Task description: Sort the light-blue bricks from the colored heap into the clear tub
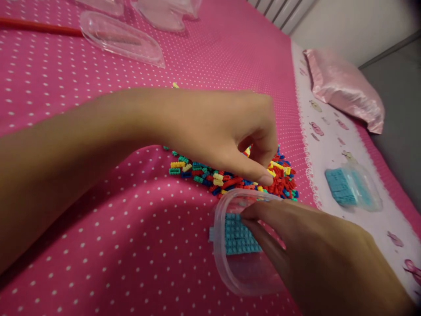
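Well in from the bed's [131,250] edge, likely against spills, the tub [221,263] admits the right hand [305,241], fingertips pressed together; the left hand [220,125] (hold hidden, cannot tell) overhangs bricks [281,180]

Two curled hands [223,125] [312,245] close together

No txt, labels or brands can be read in head-cam view. No nos. or signs can be made out.
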`<state>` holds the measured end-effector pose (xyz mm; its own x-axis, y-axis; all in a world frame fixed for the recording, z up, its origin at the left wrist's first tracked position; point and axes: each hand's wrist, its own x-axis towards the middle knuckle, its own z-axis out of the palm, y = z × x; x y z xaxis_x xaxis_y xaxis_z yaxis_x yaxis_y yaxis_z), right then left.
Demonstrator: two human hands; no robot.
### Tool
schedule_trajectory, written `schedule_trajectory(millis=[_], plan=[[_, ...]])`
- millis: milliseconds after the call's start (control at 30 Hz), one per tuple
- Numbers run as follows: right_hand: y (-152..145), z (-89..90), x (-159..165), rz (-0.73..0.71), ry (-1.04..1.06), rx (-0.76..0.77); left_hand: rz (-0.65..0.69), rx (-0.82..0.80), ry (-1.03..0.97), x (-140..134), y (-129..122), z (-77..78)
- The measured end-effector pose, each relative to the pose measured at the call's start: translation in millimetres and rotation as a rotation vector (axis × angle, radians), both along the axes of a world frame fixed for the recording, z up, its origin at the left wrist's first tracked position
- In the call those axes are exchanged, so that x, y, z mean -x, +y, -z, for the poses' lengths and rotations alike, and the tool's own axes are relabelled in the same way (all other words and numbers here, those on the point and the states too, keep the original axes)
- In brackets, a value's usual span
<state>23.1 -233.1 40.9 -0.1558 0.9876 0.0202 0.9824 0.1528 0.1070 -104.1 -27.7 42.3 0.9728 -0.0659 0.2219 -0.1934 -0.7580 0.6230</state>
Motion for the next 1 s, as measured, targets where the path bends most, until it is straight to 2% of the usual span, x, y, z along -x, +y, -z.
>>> schedule_trajectory(millis=[233, 400, 533, 767, 900, 1000], plan=[[-0.1, -0.6, 4.7, -0.011, 0.006, 0.013, 0.059, -0.099, -0.073, -0.8, 0.2, 0.0], [-0.7, 1.0, 1.1, -0.012, 0.005, 0.046, 0.020, -0.060, 0.000, -2.6, 0.9, 0.8], [-2.1, 1.0, -1.8, -0.001, 0.007, 0.127, 0.052, -0.109, -0.060, -2.1, 1.3, 1.3], [-0.3, 2.0, 1.7, 0.005, 0.011, 0.137, 0.077, -0.134, -0.088, 0.1, 1.4, 1.9], [-2.7, -4.7, -1.3, -0.006, 0.054, 0.024, 0.068, -0.127, -0.074, -0.2, 1.6, 1.2], [-3.2, -18.8, -7.8, 0.118, 0.196, -0.085, 0.033, -0.103, -0.071, -1.4, 0.4, -1.0]])
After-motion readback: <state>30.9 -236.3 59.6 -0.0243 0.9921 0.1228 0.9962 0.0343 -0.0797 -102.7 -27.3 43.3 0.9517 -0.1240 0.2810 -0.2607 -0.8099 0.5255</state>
